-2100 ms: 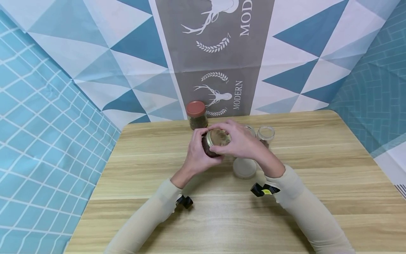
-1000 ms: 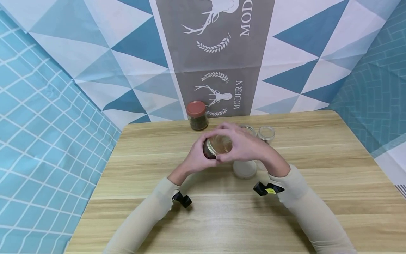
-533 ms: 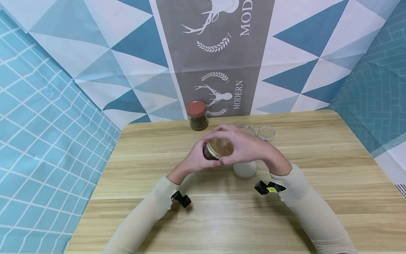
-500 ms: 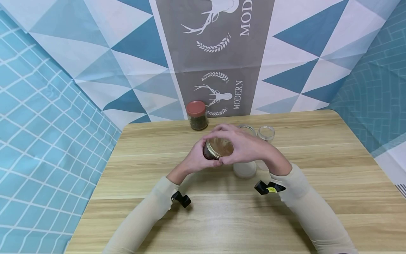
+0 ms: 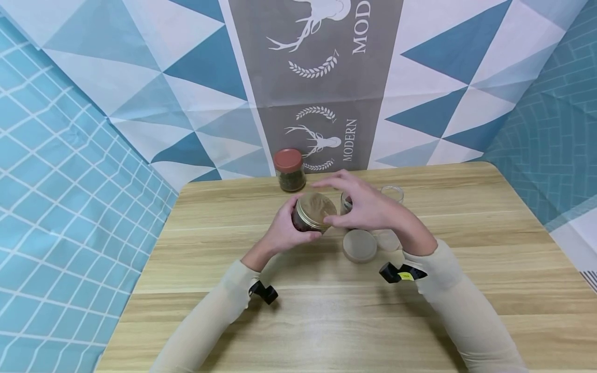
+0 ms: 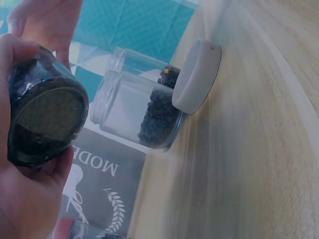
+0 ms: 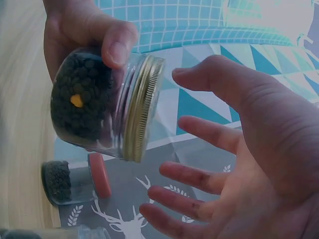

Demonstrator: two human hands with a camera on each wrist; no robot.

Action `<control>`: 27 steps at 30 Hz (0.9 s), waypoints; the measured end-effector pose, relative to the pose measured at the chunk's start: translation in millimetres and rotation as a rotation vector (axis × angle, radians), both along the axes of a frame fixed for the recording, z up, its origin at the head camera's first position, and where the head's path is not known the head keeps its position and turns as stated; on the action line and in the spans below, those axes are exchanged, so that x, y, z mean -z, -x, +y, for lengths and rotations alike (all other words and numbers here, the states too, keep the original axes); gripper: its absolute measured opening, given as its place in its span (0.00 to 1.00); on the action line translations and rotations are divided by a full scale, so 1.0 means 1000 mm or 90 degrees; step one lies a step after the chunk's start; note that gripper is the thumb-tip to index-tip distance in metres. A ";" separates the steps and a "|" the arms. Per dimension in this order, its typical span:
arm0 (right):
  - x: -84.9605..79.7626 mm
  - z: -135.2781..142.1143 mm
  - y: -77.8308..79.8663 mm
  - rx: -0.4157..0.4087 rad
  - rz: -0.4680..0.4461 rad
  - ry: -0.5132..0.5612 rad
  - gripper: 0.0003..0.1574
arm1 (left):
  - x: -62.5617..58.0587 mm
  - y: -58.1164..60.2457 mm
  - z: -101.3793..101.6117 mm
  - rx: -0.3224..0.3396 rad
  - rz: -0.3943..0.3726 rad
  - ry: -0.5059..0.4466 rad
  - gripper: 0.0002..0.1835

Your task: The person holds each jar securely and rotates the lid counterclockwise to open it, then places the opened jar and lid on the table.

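Observation:
My left hand [image 5: 283, 228] grips a glass jar [image 7: 82, 99] around its body, holding it tilted above the table. Dark pellets and one orange piece show through the glass. A gold screw lid [image 5: 316, 207] sits on the jar's mouth, facing my right hand. My right hand [image 5: 368, 207] is beside the lid with fingers spread and nothing in them; in the right wrist view a gap shows between the fingertips and the lid. In the left wrist view, the jar's base faces the camera.
A red-lidded jar [image 5: 289, 171] stands at the table's back edge. Two lidless glass jars, one nearer [image 6: 134, 112] with dark pellets, stand behind my right hand. A white lid [image 5: 360, 246] and a paler disc [image 5: 388, 241] lie on the wooden table [image 5: 317, 316] in front of them.
My right hand, earlier wrapped around the gold lid, has let go, spread its fingers and moved right. My left hand has shifted slightly left with the jar.

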State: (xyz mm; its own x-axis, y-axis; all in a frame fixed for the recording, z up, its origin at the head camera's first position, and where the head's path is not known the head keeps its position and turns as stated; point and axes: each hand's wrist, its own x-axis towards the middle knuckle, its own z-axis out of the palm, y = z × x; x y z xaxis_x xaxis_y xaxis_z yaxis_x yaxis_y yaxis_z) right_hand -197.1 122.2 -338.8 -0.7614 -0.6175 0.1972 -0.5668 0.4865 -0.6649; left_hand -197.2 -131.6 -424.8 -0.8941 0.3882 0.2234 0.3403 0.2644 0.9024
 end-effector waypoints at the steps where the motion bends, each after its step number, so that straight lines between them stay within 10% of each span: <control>1: 0.000 0.000 0.000 0.010 -0.007 0.001 0.46 | 0.000 0.000 0.000 -0.005 0.009 0.006 0.53; 15: 0.003 -0.006 0.002 0.108 -0.064 0.038 0.48 | 0.000 0.000 0.002 -0.091 0.137 0.017 0.48; 27: 0.006 -0.016 0.000 0.089 -0.045 0.032 0.50 | -0.001 -0.002 0.011 -0.112 0.191 0.041 0.49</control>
